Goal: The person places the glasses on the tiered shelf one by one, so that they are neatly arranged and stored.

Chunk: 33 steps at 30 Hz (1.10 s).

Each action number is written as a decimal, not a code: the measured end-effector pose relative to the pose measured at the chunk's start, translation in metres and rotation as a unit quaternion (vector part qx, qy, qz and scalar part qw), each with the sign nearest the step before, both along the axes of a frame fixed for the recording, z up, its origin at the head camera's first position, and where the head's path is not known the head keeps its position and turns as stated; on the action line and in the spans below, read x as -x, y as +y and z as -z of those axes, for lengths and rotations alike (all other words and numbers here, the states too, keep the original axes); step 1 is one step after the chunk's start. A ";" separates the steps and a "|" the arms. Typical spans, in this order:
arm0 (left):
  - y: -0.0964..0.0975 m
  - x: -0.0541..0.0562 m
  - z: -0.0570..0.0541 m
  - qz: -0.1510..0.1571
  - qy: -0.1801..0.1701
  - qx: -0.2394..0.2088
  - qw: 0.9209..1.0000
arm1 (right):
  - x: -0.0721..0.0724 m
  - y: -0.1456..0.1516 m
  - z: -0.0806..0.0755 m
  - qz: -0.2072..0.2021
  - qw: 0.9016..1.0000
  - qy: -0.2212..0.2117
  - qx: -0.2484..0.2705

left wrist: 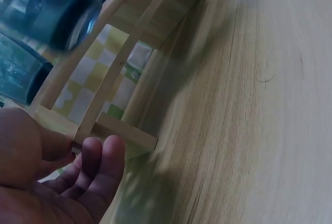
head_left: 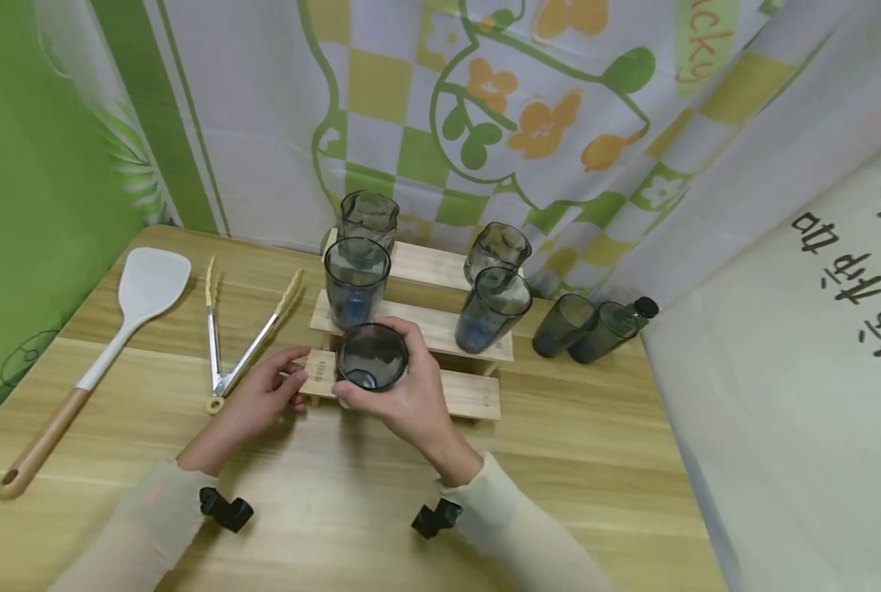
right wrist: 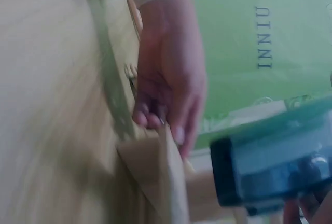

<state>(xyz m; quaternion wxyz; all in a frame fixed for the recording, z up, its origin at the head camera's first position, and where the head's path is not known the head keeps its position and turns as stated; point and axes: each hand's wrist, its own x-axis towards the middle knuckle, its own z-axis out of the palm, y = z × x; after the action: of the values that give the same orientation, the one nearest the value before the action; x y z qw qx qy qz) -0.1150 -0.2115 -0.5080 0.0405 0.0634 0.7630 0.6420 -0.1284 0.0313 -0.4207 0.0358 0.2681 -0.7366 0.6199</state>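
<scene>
My right hand (head_left: 420,401) grips a dark tinted glass (head_left: 371,358) by its sides, holding it over the lowest step of a three-tiered wooden rack (head_left: 473,396). In the right wrist view this glass (right wrist: 270,156) appears blue-green with a thick base, raised off the step. At the left end of that step, my left hand (head_left: 265,396) pinches the board between thumb and fingers, as the left wrist view shows at the rack's edge (left wrist: 111,86). Two tall tinted glasses stand on the middle step, one left (head_left: 357,284) and one right (head_left: 493,311).
Two wavy glasses, left (head_left: 367,215) and right (head_left: 496,251), stand on the top step. Right of the rack are two tinted glasses (head_left: 565,326) and a black-capped bottle (head_left: 644,309). Tongs (head_left: 251,349) and a white spatula (head_left: 152,284) lie left. A patterned curtain (head_left: 411,107) hangs behind.
</scene>
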 end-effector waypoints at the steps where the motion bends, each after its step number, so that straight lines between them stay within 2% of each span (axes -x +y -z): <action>1: 0.002 0.000 0.000 0.003 -0.001 -0.003 1.000 | 0.000 -0.008 0.004 0.020 1.000 0.003 0.001; 3: 0.004 0.001 0.000 0.005 -0.004 -0.003 1.000 | 0.001 -0.019 0.010 0.053 0.999 0.006 0.009; 6: 0.005 0.000 -0.001 -0.002 -0.008 0.003 1.000 | 0.001 -0.030 0.017 0.080 0.997 -0.003 0.016; 12: 0.002 0.000 -0.002 -0.004 -0.025 0.018 1.000 | 0.001 -0.037 0.028 0.108 0.994 -0.027 0.002; 17: 0.004 -0.001 -0.003 -0.004 -0.025 0.024 0.999 | -0.002 -0.029 0.028 0.100 0.993 -0.037 -0.042; 20: 0.004 -0.002 -0.004 -0.009 -0.026 0.023 0.999 | -0.006 -0.020 0.027 0.094 0.991 -0.022 -0.093; 23: 0.003 -0.003 -0.005 -0.010 -0.028 0.019 0.999 | -0.009 -0.011 0.028 0.086 0.989 0.004 -0.122; 27: 0.002 -0.002 -0.006 -0.012 -0.032 0.021 0.999 | -0.007 -0.008 0.029 0.070 0.990 0.021 -0.123; 33: 0.004 0.000 -0.005 -0.005 -0.034 0.015 0.999 | -0.001 -0.009 0.030 0.066 0.991 0.009 -0.118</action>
<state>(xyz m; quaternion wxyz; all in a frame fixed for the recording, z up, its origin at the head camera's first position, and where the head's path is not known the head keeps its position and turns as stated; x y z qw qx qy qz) -0.1152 -0.2075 -0.5028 0.0643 0.0369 0.7708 0.6328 -0.1269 0.0224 -0.4507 0.0510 0.2267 -0.8204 0.5225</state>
